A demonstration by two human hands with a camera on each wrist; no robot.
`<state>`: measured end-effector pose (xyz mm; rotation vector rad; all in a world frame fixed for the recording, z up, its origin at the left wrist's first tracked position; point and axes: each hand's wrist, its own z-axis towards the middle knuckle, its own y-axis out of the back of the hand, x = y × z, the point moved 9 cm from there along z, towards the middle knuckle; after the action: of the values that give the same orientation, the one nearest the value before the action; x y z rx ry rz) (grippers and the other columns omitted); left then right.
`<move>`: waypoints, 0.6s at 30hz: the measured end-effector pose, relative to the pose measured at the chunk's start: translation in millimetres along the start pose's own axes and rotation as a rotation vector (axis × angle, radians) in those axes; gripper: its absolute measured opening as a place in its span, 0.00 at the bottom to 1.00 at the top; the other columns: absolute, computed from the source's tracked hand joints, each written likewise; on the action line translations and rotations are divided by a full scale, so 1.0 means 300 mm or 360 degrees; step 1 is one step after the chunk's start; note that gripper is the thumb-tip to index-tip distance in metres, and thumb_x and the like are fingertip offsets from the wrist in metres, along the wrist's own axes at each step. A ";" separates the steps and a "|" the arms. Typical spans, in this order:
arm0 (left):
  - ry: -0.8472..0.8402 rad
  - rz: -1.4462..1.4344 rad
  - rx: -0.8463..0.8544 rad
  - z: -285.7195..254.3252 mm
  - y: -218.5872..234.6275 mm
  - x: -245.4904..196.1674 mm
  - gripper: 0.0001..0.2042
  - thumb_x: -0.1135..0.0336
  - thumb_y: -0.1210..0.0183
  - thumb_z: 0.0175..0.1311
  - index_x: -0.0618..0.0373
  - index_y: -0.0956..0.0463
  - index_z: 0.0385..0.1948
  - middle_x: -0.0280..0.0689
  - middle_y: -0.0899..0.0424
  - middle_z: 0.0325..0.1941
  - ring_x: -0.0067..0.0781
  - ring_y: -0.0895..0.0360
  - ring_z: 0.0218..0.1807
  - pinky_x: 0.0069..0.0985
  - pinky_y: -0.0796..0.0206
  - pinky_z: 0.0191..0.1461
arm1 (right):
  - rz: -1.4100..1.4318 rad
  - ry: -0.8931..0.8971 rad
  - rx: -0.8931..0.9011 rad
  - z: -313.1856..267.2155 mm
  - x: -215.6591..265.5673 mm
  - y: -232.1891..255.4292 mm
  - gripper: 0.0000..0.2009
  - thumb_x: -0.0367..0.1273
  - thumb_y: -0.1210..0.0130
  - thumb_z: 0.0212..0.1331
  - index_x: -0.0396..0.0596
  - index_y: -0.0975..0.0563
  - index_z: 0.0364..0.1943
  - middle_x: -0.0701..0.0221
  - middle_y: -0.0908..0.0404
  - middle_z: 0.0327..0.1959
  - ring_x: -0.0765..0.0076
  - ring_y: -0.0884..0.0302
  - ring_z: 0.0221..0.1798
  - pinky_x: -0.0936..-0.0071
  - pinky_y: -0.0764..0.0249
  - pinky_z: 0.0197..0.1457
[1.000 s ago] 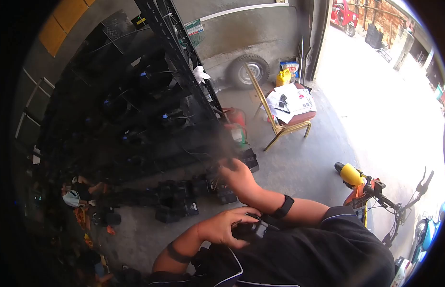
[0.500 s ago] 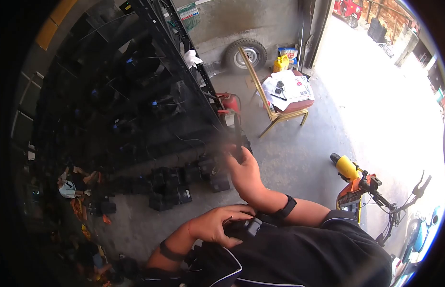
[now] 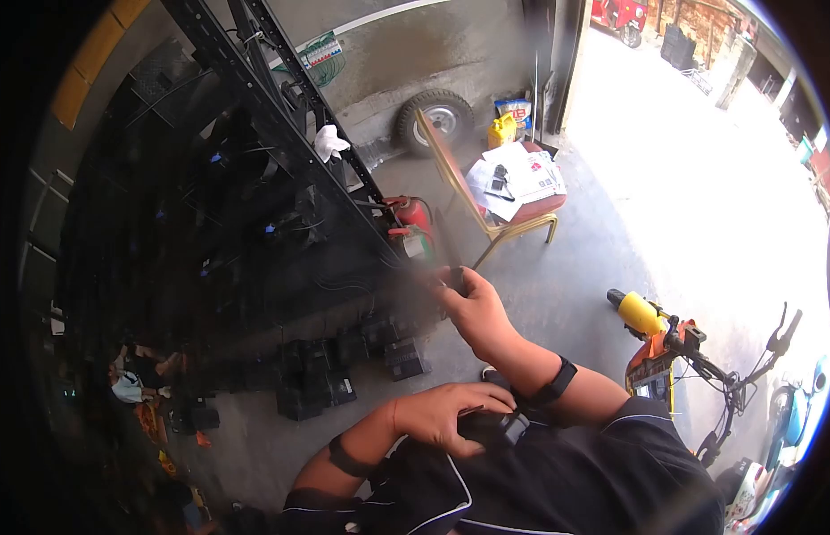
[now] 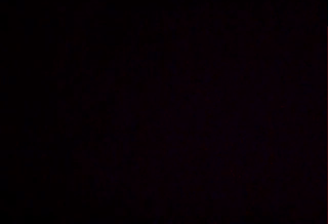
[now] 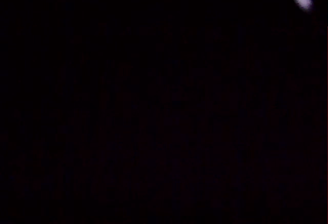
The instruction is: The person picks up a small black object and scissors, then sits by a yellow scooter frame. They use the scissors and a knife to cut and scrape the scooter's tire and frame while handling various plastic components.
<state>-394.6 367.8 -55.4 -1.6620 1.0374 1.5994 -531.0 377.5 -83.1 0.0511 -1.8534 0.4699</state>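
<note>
In the head view my left hand (image 3: 437,419) is bent in front of the black shirt, its fingers and thumb around a small black device (image 3: 515,428) with a grey face. Much of that device is covered by the fingers. Farther out, my right hand (image 3: 482,316) is raised over the floor and pinches a dark object (image 3: 456,277) between thumb and fingers. A hazy smear over the picture blurs this object, and I cannot tell its kind. Both wrist views are almost wholly black, with only a faint light streak in the top right corner.
Several black boxes (image 3: 406,358) stand on the floor below a tall black rack (image 3: 295,134). Beyond are a red fire extinguisher (image 3: 413,212), a chair (image 3: 531,214) with papers and a tyre (image 3: 435,120). A bike's handlebar (image 3: 691,343) stands at right; a seated person (image 3: 130,379) is far left.
The head view has shifted, so the rack and chair sit farther left. My right hand's dark object stands less upright than half a second ago. My left hand keeps its grip near the shirt.
</note>
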 end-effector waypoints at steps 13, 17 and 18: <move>0.0424 -0.0892 0.0099 0.458 0.150 0.216 0.35 0.66 0.31 0.56 0.56 0.34 0.68 0.40 0.28 0.67 0.32 0.26 0.66 0.26 0.33 0.64 | 0.0360 -0.0380 -0.0481 0.167 -0.069 0.751 0.11 0.28 0.40 0.59 0.43 0.24 0.46 0.77 0.28 0.26 0.82 0.38 0.20 0.79 0.42 0.21; 0.0158 -0.1154 -0.0583 0.439 0.480 0.232 0.29 0.57 0.34 0.59 0.56 0.30 0.62 0.41 0.26 0.65 0.42 0.19 0.60 0.13 0.32 0.31 | -0.0329 -0.0356 -0.0683 0.241 -0.149 1.031 0.14 0.30 0.38 0.57 0.40 0.22 0.46 0.70 0.21 0.31 0.75 0.27 0.26 0.74 0.31 0.28; 0.0077 -0.1211 -0.0738 0.411 0.560 0.289 0.29 0.55 0.34 0.59 0.55 0.30 0.62 0.40 0.24 0.62 0.42 0.18 0.58 0.10 0.37 0.26 | -0.0454 -0.0387 -0.0721 0.277 -0.196 1.113 0.14 0.30 0.38 0.56 0.39 0.21 0.46 0.68 0.18 0.34 0.71 0.22 0.29 0.71 0.26 0.32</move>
<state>-605.1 375.6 -136.7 -2.0546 -0.0152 1.3146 -675.2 644.0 -256.1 0.0670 -2.1098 -0.1656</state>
